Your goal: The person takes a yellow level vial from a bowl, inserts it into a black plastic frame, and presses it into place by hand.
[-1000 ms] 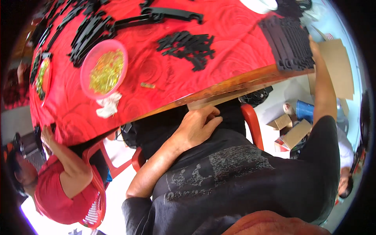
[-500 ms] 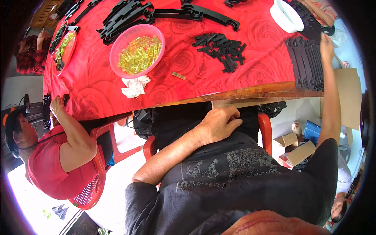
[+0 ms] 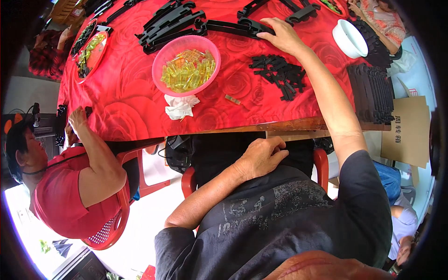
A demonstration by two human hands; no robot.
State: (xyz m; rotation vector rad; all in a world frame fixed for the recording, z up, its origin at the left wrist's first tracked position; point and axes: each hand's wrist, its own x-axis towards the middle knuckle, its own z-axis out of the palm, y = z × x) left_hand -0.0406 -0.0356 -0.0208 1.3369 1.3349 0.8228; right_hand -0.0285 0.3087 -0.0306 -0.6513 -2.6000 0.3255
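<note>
My right hand (image 3: 283, 37) reaches across the table. Its thumb and fingers are spread at the end of a long black plastic part (image 3: 228, 28), which lies among similar parts; I cannot see a firm grip. Loosely curled, my left hand (image 3: 262, 157) rests against the front of my dark shirt, and nothing shows in it. Small black plastic pieces (image 3: 280, 74) form a loose heap below my right hand. To their left, a pink bowl (image 3: 158, 70) holds yellow translucent pieces (image 3: 189, 72). One small yellowish-brown piece (image 3: 232, 99) lies alone on the cloth.
A crumpled white tissue (image 3: 181, 107) lies by the bowl. Rows of black parts (image 3: 371, 95) line the table's right edge, below a white basin (image 3: 349, 39). A co-worker in red (image 3: 79, 186) sits at left. A cardboard box (image 3: 406, 133) stands at right.
My right hand has left the stacked black parts at the right edge and moved left and away to the black parts at the back. The left hand stays at my front.
</note>
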